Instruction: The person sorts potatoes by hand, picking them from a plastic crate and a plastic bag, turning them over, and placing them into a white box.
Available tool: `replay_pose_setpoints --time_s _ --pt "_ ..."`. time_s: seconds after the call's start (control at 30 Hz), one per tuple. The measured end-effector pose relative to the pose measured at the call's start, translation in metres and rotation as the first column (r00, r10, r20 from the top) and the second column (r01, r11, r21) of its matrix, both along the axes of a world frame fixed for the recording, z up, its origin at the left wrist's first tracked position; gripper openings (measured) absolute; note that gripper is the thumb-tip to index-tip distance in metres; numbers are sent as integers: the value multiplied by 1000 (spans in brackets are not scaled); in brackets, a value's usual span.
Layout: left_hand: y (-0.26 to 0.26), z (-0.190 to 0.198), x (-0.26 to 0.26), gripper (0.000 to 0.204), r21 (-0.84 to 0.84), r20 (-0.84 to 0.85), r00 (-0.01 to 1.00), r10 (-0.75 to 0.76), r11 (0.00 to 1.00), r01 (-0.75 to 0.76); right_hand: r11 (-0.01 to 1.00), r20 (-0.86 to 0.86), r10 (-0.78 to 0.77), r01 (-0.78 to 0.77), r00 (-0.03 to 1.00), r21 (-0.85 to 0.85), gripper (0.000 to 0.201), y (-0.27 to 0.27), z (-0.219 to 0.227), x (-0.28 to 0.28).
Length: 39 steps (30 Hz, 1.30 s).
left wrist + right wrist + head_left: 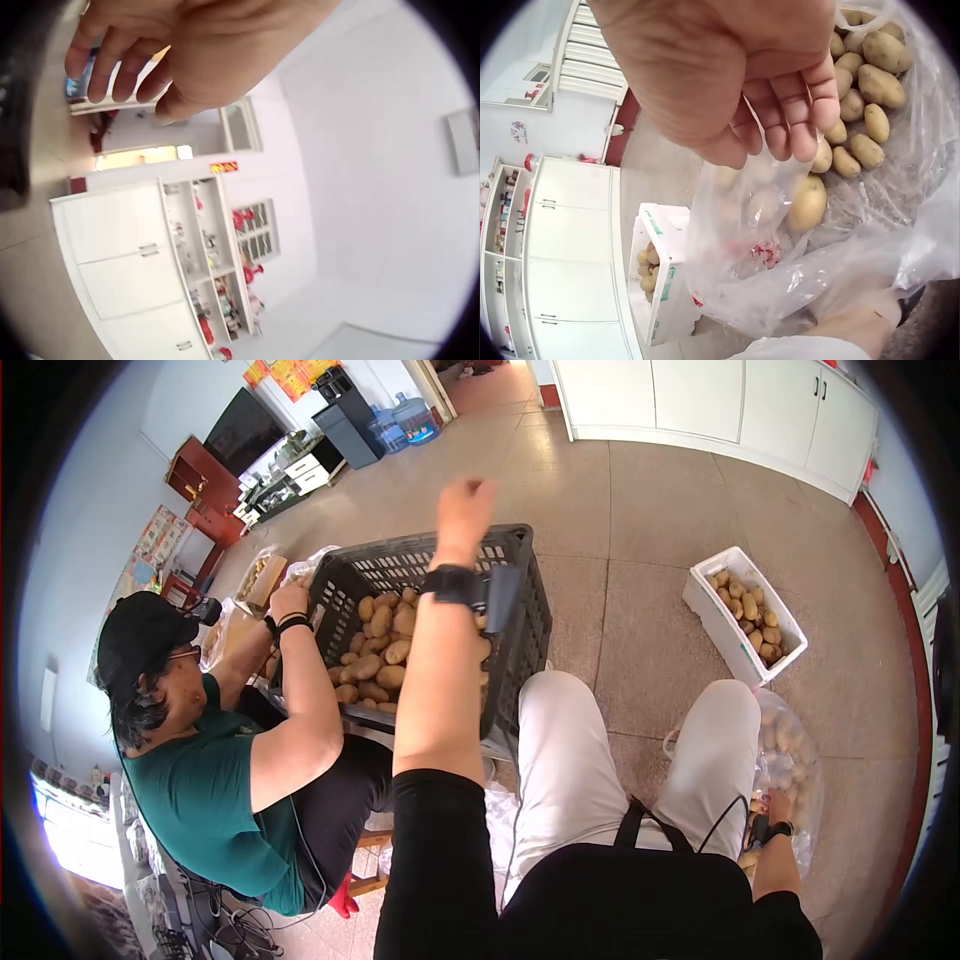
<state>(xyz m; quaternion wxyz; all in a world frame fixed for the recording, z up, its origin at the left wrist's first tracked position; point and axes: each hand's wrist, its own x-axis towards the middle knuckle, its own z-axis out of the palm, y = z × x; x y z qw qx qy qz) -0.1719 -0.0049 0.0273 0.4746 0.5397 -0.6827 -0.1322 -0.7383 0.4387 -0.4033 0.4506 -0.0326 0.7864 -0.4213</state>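
Observation:
My left hand (466,518) is raised over the far edge of a black plastic crate (520,610) of potatoes (385,645). In the left wrist view this hand (217,52) has its fingers loosely bent and nothing in them. My right hand (778,808) is low at the right, over a clear plastic bag (812,760) beside my leg. The right wrist view shows that hand (742,82) palm in view, fingers relaxed and slightly bent, holding nothing visible. Potatoes (881,86) lie in the open bag (742,277) beyond it; whether the fingertips touch the plastic cannot be told.
A white foam box (705,610) of potatoes stands on the floor at the right. At the left a person in a green shirt (200,800) sits with hands at the crate's left edge, near bags and a cardboard box (262,582). White cabinets (700,400) line the far wall.

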Motion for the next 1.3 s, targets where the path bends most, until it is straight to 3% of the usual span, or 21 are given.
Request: replay_pose_setpoints --time_s 0.07,0.13,0.2,0.27,0.3,0.33,0.43,0.57,0.77,0.93,1.07,1.1,1.13,1.2,1.27,1.3 --pt "35 31 -59 31 -118 131 991 -21 992 36 994 15 -81 82 997 -78 12 -16 9 7" --pt "50 17 -104 29 -271 159 982 -107 951 147 998 19 -27 28 999 -50 11 -32 10 5" --pt "69 -6 -139 27 -198 286 940 -186 948 248 991 73 103 -97 992 -87 11 -46 16 1" --pt "81 -40 -160 27 0 310 901 -305 947 320 990 27 113 -110 993 -93 11 -62 27 10" --pt "83 -58 -162 28 38 347 884 -315 946 322 985 -27 139 -141 990 -100 12 -64 28 11" --pt "84 -79 -164 29 79 380 866 -325 944 320 984 66 132 -123 989 -133 10 -62 -9 -8" --pt "75 -128 -158 29 191 400 855 -330 942 274 988 127 146 -140 981 -58 11 -60 -11 0" --pt "62 -170 -150 29 239 424 839 -341 936 259 980 18 197 -197 980 -30 8 -47 -48 16" --pt "53 -186 -148 29 390 438 835 -333 907 157 995 69 73 -77 995 56 8 -46 -67 37" --pt "47 -190 -154 30 258 452 834 -318 941 219 987 80 109 -117 991 111 11 -60 -83 27" --pt "53 -185 -159 31 296 513 815 -270 947 128 970 23 221 -223 975 101 30 -77 -78 15" --pt "52 -189 -160 30 249 478 835 -272 954 168 898 -89 436 -427 896 103 36 -73 -112 -3" --pt "51 -191 -158 28 202 439 852 -284 956 214 920 -149 391 -385 908 67 44 -67 -157 -26" --pt "54 -192 -158 29 221 431 856 -286 953 207 941 -209 336 -336 918 39 53 -67 -164 -39" --pt "54 -190 -160 29 231 424 856 -296 949 213 985 -164 105 -81 981 150 68 -87 -107 -44" --pt "54 -189 -159 30 244 418 855 -307 944 220 986 -165 109 -86 980 144 68 -94 -92 -53"
